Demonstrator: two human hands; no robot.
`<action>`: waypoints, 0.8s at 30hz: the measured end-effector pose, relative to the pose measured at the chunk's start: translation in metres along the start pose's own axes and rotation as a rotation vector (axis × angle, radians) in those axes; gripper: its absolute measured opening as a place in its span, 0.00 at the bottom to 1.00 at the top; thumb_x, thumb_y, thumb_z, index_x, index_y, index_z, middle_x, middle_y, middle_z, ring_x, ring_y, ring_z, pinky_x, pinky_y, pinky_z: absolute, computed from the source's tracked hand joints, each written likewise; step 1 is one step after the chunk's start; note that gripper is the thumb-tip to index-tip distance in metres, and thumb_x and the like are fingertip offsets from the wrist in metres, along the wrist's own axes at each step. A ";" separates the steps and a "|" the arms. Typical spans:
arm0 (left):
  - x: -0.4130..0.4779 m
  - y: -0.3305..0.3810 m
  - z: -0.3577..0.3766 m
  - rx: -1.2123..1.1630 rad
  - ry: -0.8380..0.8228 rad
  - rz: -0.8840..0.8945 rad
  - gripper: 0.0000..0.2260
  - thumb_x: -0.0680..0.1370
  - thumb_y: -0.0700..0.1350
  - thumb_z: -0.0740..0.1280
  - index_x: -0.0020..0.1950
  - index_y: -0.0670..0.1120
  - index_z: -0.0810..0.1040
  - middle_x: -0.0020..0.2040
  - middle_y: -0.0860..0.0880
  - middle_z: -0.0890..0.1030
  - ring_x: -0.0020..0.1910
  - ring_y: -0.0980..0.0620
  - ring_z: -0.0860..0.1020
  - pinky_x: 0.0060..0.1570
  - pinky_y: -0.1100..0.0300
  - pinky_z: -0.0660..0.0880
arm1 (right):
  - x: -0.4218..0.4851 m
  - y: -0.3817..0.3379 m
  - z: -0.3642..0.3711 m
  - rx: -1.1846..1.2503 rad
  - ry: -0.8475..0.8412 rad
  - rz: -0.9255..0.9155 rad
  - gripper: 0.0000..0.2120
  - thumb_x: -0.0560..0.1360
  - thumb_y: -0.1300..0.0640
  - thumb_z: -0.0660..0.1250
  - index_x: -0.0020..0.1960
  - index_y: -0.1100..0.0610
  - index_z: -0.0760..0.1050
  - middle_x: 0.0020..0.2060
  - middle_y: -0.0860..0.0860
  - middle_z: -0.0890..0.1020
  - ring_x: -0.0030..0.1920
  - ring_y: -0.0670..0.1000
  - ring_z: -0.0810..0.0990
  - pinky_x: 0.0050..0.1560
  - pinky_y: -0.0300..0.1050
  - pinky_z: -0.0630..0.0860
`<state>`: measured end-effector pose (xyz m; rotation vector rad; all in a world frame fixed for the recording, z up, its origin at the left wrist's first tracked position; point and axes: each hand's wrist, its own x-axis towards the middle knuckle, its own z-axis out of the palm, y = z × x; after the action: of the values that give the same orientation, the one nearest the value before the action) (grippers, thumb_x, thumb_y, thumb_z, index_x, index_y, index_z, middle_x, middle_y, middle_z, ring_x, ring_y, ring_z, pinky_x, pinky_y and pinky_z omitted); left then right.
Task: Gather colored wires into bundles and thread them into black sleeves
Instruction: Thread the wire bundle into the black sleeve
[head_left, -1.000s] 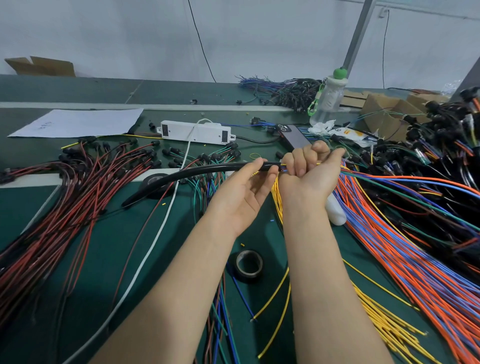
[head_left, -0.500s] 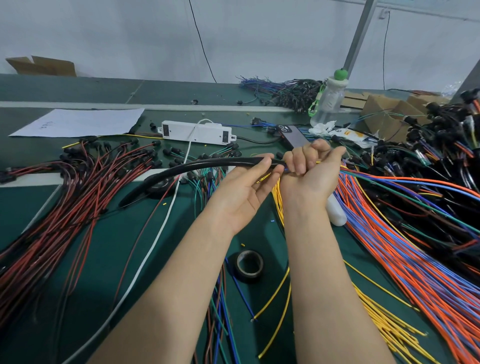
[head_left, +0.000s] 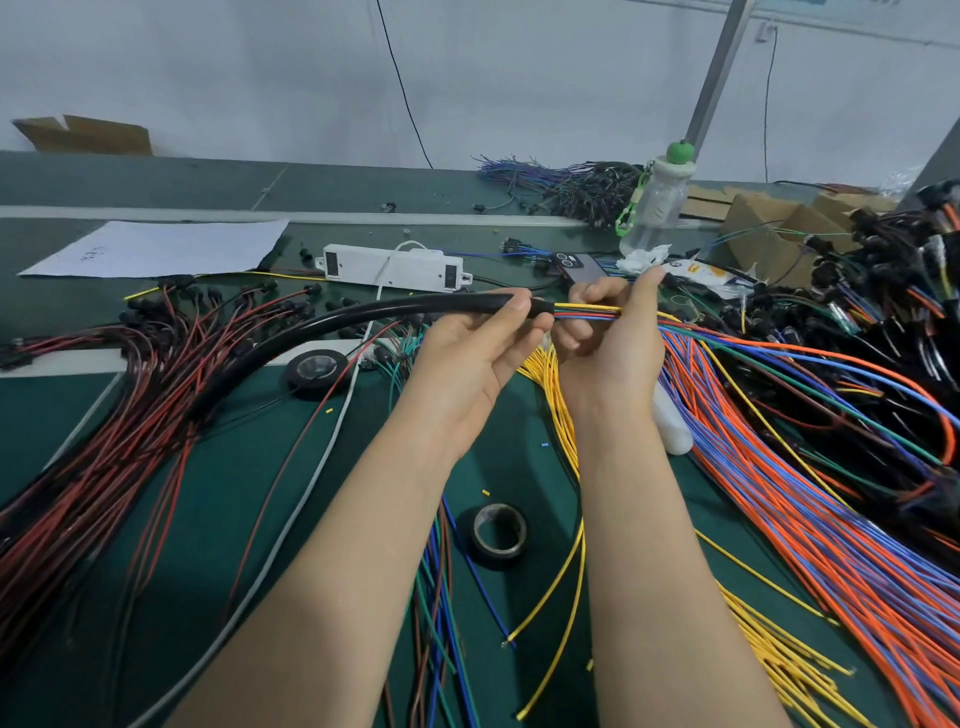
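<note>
Pinching the long black flexible sleeve (head_left: 363, 318) at its mouth above the table's (head_left: 218, 467) middle, the left hand (head_left: 475, 358) is steadying it. The right hand (head_left: 610, 353), its grip holding the multicoloured wire bundle (head_left: 587, 312), is now sitting further back, baring wire for another push.

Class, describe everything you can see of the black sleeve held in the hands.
The black sleeve is a smooth, glossy tube. It arcs from the table at left up to the left hand, which grips its open end. Colored wires enter that end, held by the right hand.
</note>
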<state>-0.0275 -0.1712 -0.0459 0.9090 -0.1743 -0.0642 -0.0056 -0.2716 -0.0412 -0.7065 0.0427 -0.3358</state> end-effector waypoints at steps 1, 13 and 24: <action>0.000 0.000 0.000 -0.006 0.007 0.000 0.07 0.79 0.36 0.62 0.44 0.41 0.78 0.34 0.52 0.82 0.36 0.57 0.82 0.41 0.69 0.78 | 0.000 0.000 0.000 -0.006 -0.002 0.001 0.26 0.82 0.45 0.52 0.31 0.59 0.67 0.25 0.52 0.72 0.20 0.47 0.61 0.22 0.35 0.58; 0.000 -0.006 -0.001 0.056 0.021 -0.037 0.05 0.79 0.38 0.63 0.45 0.43 0.79 0.37 0.49 0.82 0.38 0.57 0.80 0.45 0.67 0.78 | -0.001 0.007 0.003 -0.144 0.073 0.025 0.27 0.82 0.46 0.54 0.29 0.57 0.70 0.22 0.49 0.75 0.18 0.45 0.65 0.20 0.33 0.62; 0.009 0.002 -0.013 -0.037 0.197 0.045 0.06 0.77 0.35 0.65 0.41 0.39 0.79 0.31 0.50 0.81 0.32 0.59 0.80 0.36 0.70 0.77 | 0.003 0.001 -0.004 0.141 0.019 0.108 0.16 0.79 0.47 0.61 0.35 0.53 0.67 0.26 0.46 0.69 0.21 0.44 0.57 0.23 0.35 0.53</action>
<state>-0.0167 -0.1610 -0.0511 0.8681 -0.0101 0.0642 -0.0030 -0.2743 -0.0452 -0.5594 0.0746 -0.2396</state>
